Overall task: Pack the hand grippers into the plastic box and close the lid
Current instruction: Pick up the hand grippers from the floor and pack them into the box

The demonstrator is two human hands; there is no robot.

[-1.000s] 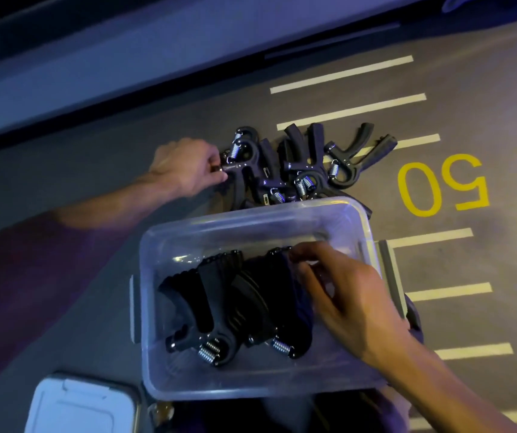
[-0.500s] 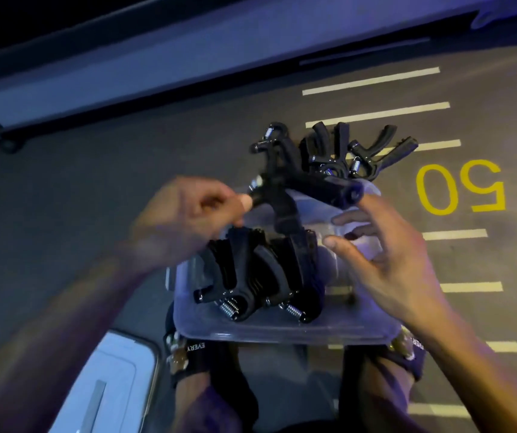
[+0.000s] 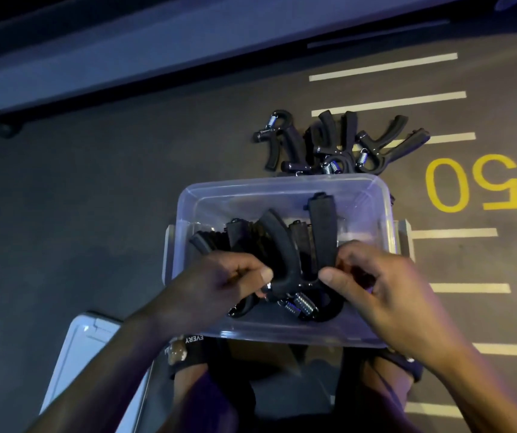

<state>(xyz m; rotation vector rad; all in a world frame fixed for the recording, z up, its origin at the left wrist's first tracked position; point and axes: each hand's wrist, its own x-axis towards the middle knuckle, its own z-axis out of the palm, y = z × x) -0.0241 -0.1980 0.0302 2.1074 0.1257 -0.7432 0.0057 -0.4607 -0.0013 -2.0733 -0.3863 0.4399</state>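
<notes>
While more grippers lie on the floor beyond the box, the left hand and right hand each pinch one gripper over it.

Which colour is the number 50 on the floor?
Yellow 50, clearest in the head view.

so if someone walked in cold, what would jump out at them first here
Both hands, the left hand and the right hand, pinch a black sprung hand gripper over the clear plastic box at the centre, which already holds several more. Beyond the box, a pile of black hand grippers lies on the dark floor beside a yellow painted 50. The white lid lies at lower left.
</notes>
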